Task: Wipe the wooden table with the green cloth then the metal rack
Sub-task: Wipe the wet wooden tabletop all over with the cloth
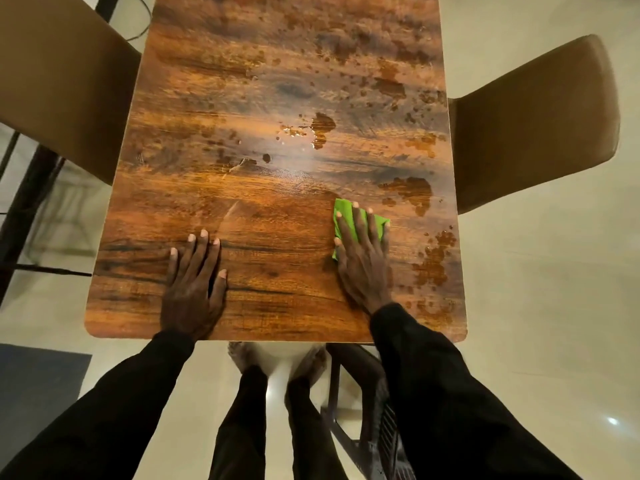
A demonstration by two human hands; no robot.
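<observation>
1. At the far left we see a tan chair (pixel 65 88) pushed up against the left edge of the wooden surface (pixel 277 188).
2. Below it on the floor, at the near left, lies a dark grey mat (pixel 38 379).
3. Our left hand (pixel 194 289) lies flat on the near part of the surface, palm down, fingers spread a little and holding nothing; a black sleeve (pixel 104 414) covers the arm.
4. The wood around and between our hands looks dry and evenly brown.
5. Near the middle of the surface a small puddle (pixel 320 129) glints under a light reflection, with smaller drops just to its left.
6. Our right hand (pixel 362 258) presses flat on the green cloth (pixel 346 216), fingers spread over it; the cloth lies on the near right part of the surface, showing beyond the fingertips and beside the thumb.
7. To the right of the cloth, wet blotches (pixel 412 192) run along the right edge and spread across the far right of the surface.
8. At the far right a second tan chair (pixel 540 126) faces the right edge.
</observation>
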